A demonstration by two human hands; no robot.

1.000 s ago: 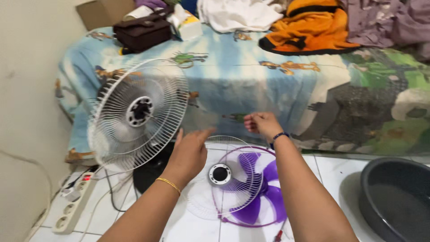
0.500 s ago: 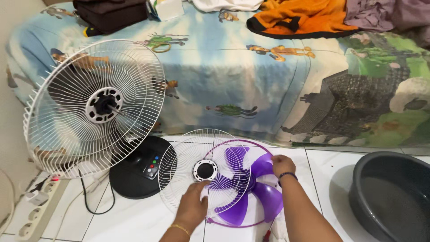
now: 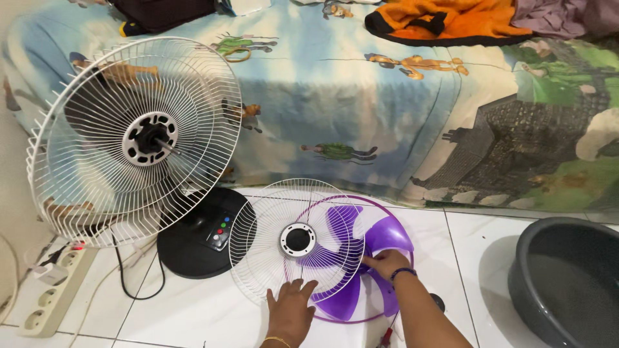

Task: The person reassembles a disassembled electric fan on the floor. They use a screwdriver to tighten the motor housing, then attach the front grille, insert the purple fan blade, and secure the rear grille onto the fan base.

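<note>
A white wire front grille (image 3: 284,222) lies on the floor over a purple fan blade (image 3: 387,236) and a purple ring. My left hand (image 3: 289,308) rests with spread fingers on the grille's near edge. My right hand (image 3: 385,263) grips the purple blade near its hub and tilts it up from under the grille. The fan itself (image 3: 132,138) stands at the left, its rear white grille and bare motor shaft facing me, on a round black base (image 3: 193,241) with coloured buttons.
A bed (image 3: 387,109) with a cartoon-print sheet runs across the back, with an orange garment (image 3: 445,19) and a dark bag (image 3: 161,13) on it. A dark grey basin (image 3: 564,280) sits on the tiles at the right. A white power strip (image 3: 48,290) lies at the left.
Both hands came down from mid-air to the parts on the floor. My left hand settled on the grille's edge; my right hand took hold of the purple blade and lifted it a little.
</note>
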